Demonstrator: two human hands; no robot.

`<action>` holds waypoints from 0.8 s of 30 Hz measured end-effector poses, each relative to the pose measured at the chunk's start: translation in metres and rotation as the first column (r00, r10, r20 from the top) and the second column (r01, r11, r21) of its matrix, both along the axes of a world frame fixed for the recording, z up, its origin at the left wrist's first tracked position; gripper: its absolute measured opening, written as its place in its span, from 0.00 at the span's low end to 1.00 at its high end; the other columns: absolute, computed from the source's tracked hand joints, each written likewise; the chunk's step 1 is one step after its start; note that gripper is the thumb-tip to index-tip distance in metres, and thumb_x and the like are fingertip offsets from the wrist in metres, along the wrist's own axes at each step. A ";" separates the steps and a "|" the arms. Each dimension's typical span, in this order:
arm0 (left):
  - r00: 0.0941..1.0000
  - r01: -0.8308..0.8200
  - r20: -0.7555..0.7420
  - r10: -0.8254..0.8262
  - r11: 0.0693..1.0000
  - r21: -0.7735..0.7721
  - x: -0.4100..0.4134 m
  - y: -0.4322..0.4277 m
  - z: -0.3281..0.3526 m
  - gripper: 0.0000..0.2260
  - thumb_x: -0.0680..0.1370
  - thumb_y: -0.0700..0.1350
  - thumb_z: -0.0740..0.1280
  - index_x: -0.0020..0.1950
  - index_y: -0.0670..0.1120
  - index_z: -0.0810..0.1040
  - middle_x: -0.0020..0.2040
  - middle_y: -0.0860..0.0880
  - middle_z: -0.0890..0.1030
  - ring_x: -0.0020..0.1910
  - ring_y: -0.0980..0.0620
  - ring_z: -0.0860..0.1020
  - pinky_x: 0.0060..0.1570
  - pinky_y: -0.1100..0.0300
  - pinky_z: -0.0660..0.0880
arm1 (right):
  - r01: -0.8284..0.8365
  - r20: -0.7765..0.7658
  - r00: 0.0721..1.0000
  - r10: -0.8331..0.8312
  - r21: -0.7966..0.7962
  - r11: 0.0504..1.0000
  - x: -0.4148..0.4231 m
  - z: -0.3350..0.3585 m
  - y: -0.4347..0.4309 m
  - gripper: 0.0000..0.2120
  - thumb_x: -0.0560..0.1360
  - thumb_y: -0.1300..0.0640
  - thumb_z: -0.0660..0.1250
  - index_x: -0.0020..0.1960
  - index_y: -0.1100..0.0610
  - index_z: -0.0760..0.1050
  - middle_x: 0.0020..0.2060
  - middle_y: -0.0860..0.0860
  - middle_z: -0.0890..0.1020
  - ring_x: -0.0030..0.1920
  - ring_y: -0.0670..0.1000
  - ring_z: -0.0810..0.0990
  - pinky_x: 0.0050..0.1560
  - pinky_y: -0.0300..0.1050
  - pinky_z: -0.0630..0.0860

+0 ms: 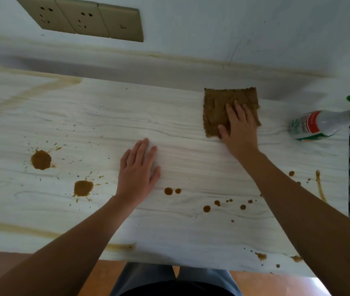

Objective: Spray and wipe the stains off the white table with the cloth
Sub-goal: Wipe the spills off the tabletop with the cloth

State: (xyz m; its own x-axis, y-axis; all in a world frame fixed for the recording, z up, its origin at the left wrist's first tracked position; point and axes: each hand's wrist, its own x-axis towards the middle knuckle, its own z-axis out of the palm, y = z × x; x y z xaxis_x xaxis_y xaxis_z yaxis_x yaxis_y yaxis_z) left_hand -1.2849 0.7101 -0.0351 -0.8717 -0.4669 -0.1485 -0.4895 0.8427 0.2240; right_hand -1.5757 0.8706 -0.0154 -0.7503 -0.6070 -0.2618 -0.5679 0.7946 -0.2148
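A brown cloth (218,105) lies flat and roughly square toward the far right of the white counter (191,231). The right grip (239,127) presses on its near corner with fingers straight and spread, clasping nothing. The nearest stains, a scatter of small brown drops (206,208), lie toward the person and slightly left of the cloth. The two large blots (41,160) sit well apart from it at the far left, so a wiping stroke would likely have to pull toward the body first and then travel leftward. The left grip (138,169) rests palm-down and relaxed on bare counter between the cloth and the blots, and is the nearer one to those blots. A spray bottle (314,124) lies on its side near the right edge, long axis running left to right, closest to the right grip. Its green trigger head is cut off by the frame, so the nozzle's direction cannot be made out. The right forearm hides part of the drops, and a thin brown streak (320,186) runs beside it. Wall sockets (84,18) sit above.
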 end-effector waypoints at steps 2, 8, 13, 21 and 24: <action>1.000 -0.001 -0.009 0.001 1.000 0.000 0.001 0.000 -0.002 0.27 0.83 0.57 0.55 0.80 0.46 0.62 0.82 0.43 0.58 0.82 0.45 0.55 0.78 0.45 0.57 | -0.005 -0.009 1.000 0.005 -0.010 1.000 0.011 0.000 -0.028 0.31 0.81 0.46 0.61 0.81 0.55 0.57 0.80 0.55 0.57 0.80 0.60 0.51 0.78 0.59 0.51; 1.000 0.018 -0.004 -0.018 1.000 -0.021 0.002 -0.003 -0.005 0.27 0.83 0.57 0.56 0.80 0.46 0.62 0.82 0.43 0.59 0.81 0.44 0.57 0.77 0.43 0.59 | -0.261 0.007 0.965 0.261 -0.038 0.965 0.084 -0.003 -0.102 0.31 0.80 0.50 0.63 0.80 0.55 0.58 0.80 0.56 0.57 0.80 0.61 0.51 0.79 0.60 0.52; 1.000 0.015 -0.008 -0.015 0.999 -0.030 0.003 -0.001 -0.010 0.27 0.84 0.57 0.54 0.81 0.46 0.61 0.82 0.43 0.57 0.82 0.44 0.55 0.78 0.43 0.57 | -0.266 0.004 0.963 0.269 -0.129 0.955 0.105 -0.009 -0.065 0.30 0.80 0.50 0.62 0.80 0.54 0.60 0.80 0.54 0.59 0.80 0.57 0.53 0.79 0.55 0.51; 1.000 0.001 0.002 -0.001 1.000 0.007 0.002 0.000 -0.006 0.27 0.84 0.56 0.55 0.80 0.47 0.62 0.82 0.43 0.57 0.82 0.44 0.54 0.78 0.44 0.55 | -0.082 0.058 0.995 0.084 -0.027 0.996 0.162 0.001 0.049 0.31 0.80 0.48 0.63 0.81 0.54 0.58 0.81 0.53 0.57 0.80 0.56 0.52 0.78 0.59 0.57; 1.000 0.005 0.008 -0.005 1.000 0.012 0.001 -0.001 -0.006 0.27 0.83 0.57 0.55 0.80 0.46 0.62 0.82 0.42 0.57 0.82 0.44 0.54 0.78 0.44 0.55 | -0.103 0.073 0.992 0.104 -0.020 0.995 0.140 0.000 0.031 0.32 0.81 0.47 0.62 0.81 0.53 0.57 0.81 0.54 0.57 0.80 0.57 0.51 0.79 0.59 0.54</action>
